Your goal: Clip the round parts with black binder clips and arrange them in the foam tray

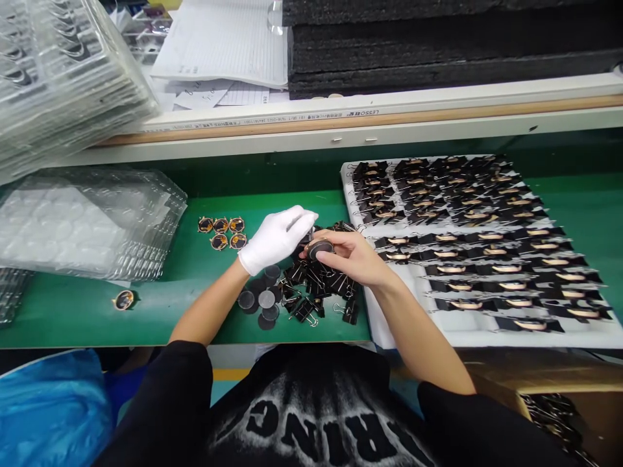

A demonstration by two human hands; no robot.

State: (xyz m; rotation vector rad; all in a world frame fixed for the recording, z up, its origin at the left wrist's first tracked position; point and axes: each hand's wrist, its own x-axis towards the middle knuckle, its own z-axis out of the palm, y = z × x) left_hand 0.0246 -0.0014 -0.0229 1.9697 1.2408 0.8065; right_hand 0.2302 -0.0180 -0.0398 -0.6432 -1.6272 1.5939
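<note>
My right hand (357,256), bare, grips a round watch case (320,249) with a black disc facing up, the thumb at its edge. Close against it, my left hand (280,240) in a white glove has its fingers pinched at a small black piece, seemingly a binder clip, partly hidden by the fingers. Below both hands lies a heap of black binder clips (311,285) with wire handles. Loose round discs (267,299), dark and grey, lie left of the heap. Several gold-rimmed watch cases (220,225) sit left of my gloved hand.
On the right, a white foam tray (394,311) holds rows of clipped watch cases. A single watch case (124,299) lies left on the green table (170,324). Clear plastic trays (97,220) are stacked at left. Black foam sheets (438,52) and papers rest on the shelf.
</note>
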